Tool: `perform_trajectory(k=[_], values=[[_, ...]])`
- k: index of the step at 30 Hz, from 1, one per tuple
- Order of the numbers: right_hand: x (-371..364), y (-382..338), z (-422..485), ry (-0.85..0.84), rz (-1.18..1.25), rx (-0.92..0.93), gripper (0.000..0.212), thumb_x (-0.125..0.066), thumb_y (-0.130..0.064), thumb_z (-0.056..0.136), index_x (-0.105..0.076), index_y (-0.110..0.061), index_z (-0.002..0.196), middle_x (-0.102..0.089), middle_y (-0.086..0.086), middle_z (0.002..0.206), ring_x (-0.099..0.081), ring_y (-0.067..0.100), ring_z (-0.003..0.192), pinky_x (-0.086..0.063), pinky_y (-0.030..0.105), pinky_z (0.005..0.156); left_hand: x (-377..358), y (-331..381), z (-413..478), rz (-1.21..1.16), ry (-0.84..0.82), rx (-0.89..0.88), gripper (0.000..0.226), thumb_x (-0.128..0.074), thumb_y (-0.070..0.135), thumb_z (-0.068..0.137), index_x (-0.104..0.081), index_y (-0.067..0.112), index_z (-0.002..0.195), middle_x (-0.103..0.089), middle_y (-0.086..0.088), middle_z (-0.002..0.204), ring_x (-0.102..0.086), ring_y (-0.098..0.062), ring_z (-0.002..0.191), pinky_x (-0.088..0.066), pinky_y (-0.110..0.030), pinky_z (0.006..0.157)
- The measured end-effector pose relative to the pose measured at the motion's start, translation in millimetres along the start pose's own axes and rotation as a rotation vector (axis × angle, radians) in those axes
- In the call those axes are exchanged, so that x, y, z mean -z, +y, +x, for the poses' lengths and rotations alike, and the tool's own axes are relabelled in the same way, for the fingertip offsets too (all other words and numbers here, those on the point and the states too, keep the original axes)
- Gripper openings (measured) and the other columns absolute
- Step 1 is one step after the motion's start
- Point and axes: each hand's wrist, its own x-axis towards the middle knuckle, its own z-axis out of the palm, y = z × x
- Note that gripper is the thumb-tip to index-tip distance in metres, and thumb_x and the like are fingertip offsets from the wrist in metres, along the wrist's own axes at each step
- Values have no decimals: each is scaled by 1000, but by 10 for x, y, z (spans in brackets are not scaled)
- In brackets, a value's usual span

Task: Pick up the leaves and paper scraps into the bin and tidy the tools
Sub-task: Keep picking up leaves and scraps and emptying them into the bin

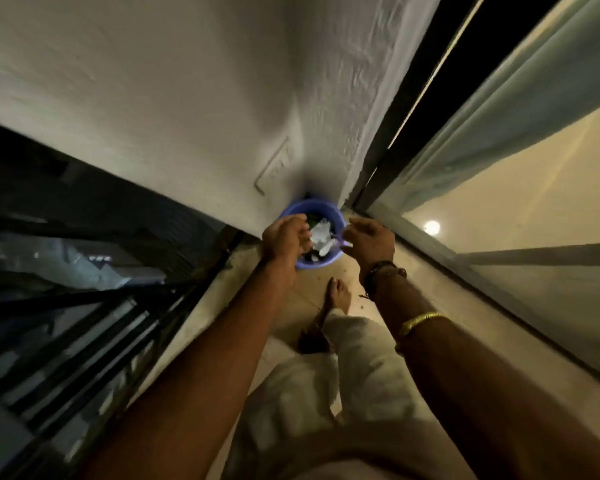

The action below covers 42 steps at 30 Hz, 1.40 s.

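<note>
Blue bin (321, 263) in floor corner, white paper scraps (321, 235) and leaves inside; left hand (284, 239) loosely curled, right hand (369, 239) spread, both empty.

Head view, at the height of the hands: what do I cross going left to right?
Dark railing → left hand → white paper scraps in the blue bin → right hand → glass sliding door.
</note>
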Motion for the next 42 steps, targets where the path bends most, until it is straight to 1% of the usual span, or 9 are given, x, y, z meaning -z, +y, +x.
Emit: perform_trajectory(k=[3,5,6,10,14,22,30,37,42], values=[[216,-134,-355,61,63,22,13,-76,-14,77,-74,-24,85,-74,7,83,-71,27,75,-61,52,76,9,191,-431,137,-108,-38,18,-61,7,94,-63,9,77,-60,-5,62,-57,-14,48,-46,-21,41],[330,-76,-467,117,79,110,16,-75,-31,63,-75,-30,79,-75,3,81,-73,27,78,-60,54,79,16,279,-700,259,-222,-44,20,-59,10,97,-64,10,77,-60,-6,67,-58,-13,50,-47,-21,41],[383,-91,-574,144,92,140,16,-73,-31,62,-76,-32,78,-76,3,83,-73,26,79,-61,53,78,16,311,-811,302,-268,-58,20,-58,11,97,-64,11,78,-61,-5,68,-58,-14,54,-48,-21,42],[431,-270,-1295,271,217,152,18,-65,0,86,-73,-15,94,-73,7,90,-67,19,75,-60,39,72,87,367,-1055,431,-391,-134,12,-60,11,96,-63,12,85,-60,-5,71,-55,-15,58,-47,-20,45],[488,-122,-1676,422,316,187,20,-65,-1,86,-74,-18,93,-73,7,89,-68,20,78,-60,35,67,195,302,-1199,638,-564,-201,10,-58,14,96,-67,11,98,-64,-5,78,-60,-15,65,-51,-22,51],[699,552,-2593,786,492,167,22,-68,-5,85,-73,-26,88,-74,4,86,-69,20,76,-63,39,64,286,-100,-1591,954,-868,-249,9,-59,11,95,-66,10,90,-62,-6,72,-57,-14,58,-49,-24,50],[1335,1363,-3582,1182,764,82,18,-69,-8,85,-74,-24,92,-74,0,89,-70,19,83,-58,27,56,165,-954,-2623,1265,-1240,-287,7,-59,12,95,-65,9,95,-60,-5,76,-55,-13,58,-48,-25,54],[1790,2218,-4405,1422,926,-12,16,-69,-9,83,-75,-24,86,-74,-4,83,-68,14,74,-63,39,66,240,-2031,-3633,1475,-1507,-308,23,-58,15,96,-66,-2,109,-62,-8,83,-57,-16,69,-51,-25,58],[2187,2891,-4950,1552,1002,-73,14,-69,-9,85,-75,-21,85,-73,-2,81,-66,16,67,-63,42,65,390,-2913,-4322,1543,-1648,-291,19,-53,7,97,-66,-1,107,-59,-9,80,-54,-15,65,-48,-21,52]])
